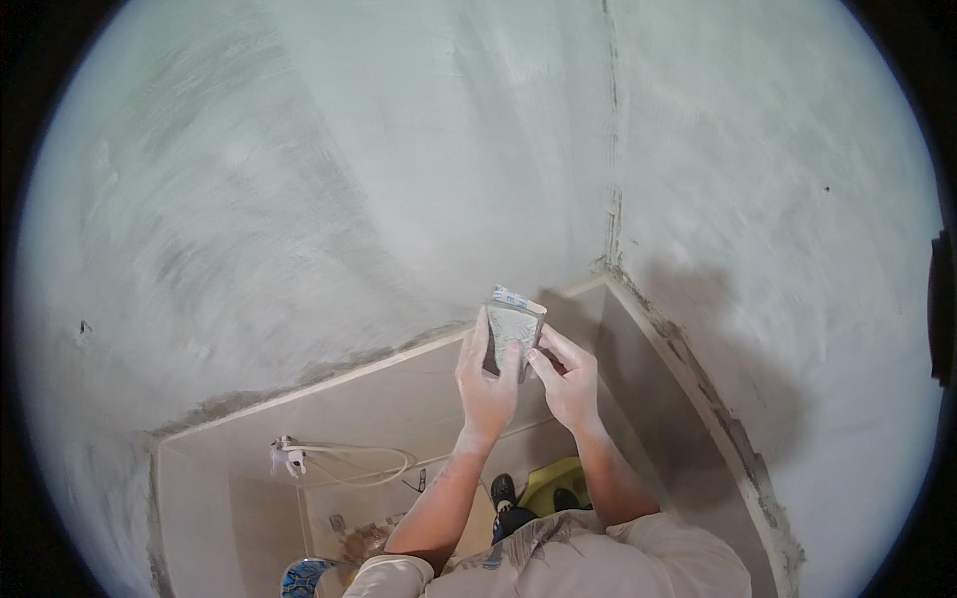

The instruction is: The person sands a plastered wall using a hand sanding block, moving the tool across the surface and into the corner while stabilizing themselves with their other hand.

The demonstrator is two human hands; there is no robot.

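Observation:
Both hands hold a sanding block [515,327] up in front of the wall, near the corner. Its face is grey and dusty, and a strip of paper with blue print folds over its top end. My left hand [486,387] grips it from the left and below, the thumb lying on the face. With thumb and fingers, my right hand [570,387] pinches its right edge. Pale dust coats both hands and wrists. The block's back is hidden.
Dusty grey plastered walls [329,169] meet at a corner right of centre. Below runs a pale ledge [399,357] with rough edges. Lower left, a white cable [384,450] loops from a wall fitting [289,456]. A yellow-green plastic object [548,480] is by my black shoes [503,488].

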